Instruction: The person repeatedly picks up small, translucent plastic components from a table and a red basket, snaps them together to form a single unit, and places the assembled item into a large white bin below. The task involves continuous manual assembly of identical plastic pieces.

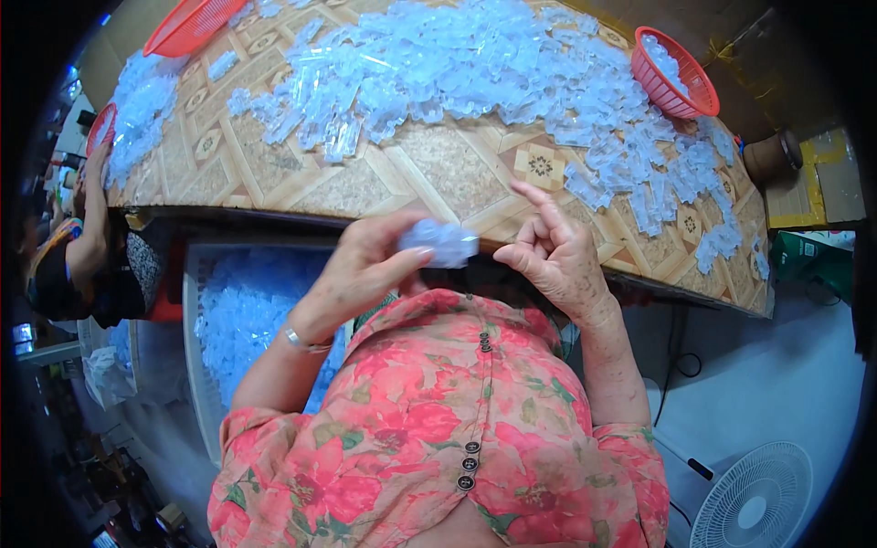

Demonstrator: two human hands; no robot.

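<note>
My left hand [370,260] is closed on a small transparent plastic piece [440,245], held between thumb and fingers just off the table's near edge. Motion blurs it, so its exact shape is hard to make out. To its right, my right hand [557,251] is raised with the index finger stretched up and the thumb apart; the other fingers are partly curled, and nothing shows in it. Beyond both hands, a broad heap of similar transparent plastic pieces [457,64] covers much of the patterned tabletop [438,164].
A red basket [681,82] with plastic pieces sits at the far right, another red basket [187,27] at the far left. Below the table stands a white crate [194,338] full of pieces. A co-worker's arm [89,215] shows at left, a white fan [754,502] at lower right.
</note>
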